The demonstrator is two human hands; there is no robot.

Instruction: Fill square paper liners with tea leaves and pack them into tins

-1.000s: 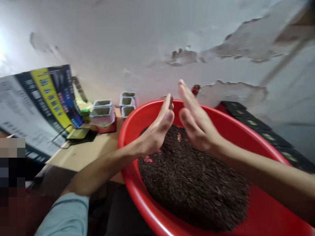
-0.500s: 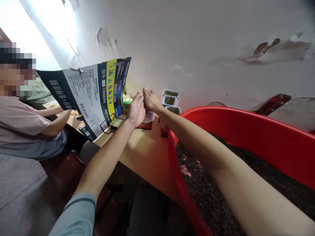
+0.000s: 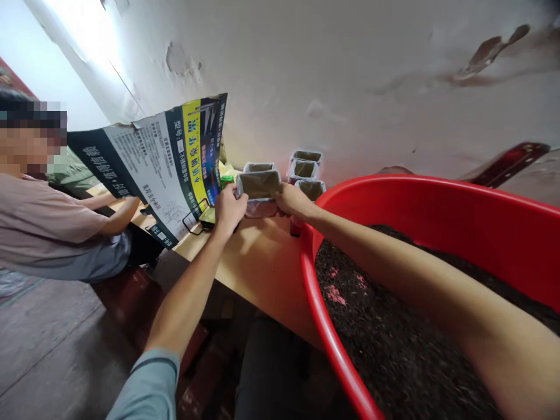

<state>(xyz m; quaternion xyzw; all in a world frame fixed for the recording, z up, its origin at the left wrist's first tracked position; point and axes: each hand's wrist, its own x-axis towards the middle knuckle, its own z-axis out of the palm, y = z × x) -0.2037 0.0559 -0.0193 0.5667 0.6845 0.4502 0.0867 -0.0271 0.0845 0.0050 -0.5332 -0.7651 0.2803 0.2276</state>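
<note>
My left hand (image 3: 230, 205) and my right hand (image 3: 293, 201) grip opposite sides of a small rectangular box (image 3: 261, 209) lined with a clear plastic bag. Its mouth faces me, and the bag is folded out over the rim. Thumbs lie at the edges; the other fingers are partly hidden behind the walls. Directly behind it another lined box (image 3: 259, 167) shows only its top. To the right of my right hand, a row of similar lined boxes (image 3: 303, 170) stands against the wall.
A big red tub (image 3: 420, 189) of dark loose bits (image 3: 371, 326) with pink patches stands right, under my right forearm. Left, a printed cardboard sheet (image 3: 161, 169) stands upright on the wooden table (image 3: 262, 274), beside a black wire frame (image 3: 192, 220). Beyond it sits a person (image 3: 48, 221).
My hands were close together over the box; now they are apart, one on each side. The lined mouth of the box has come into view. The camera has shifted slightly.
</note>
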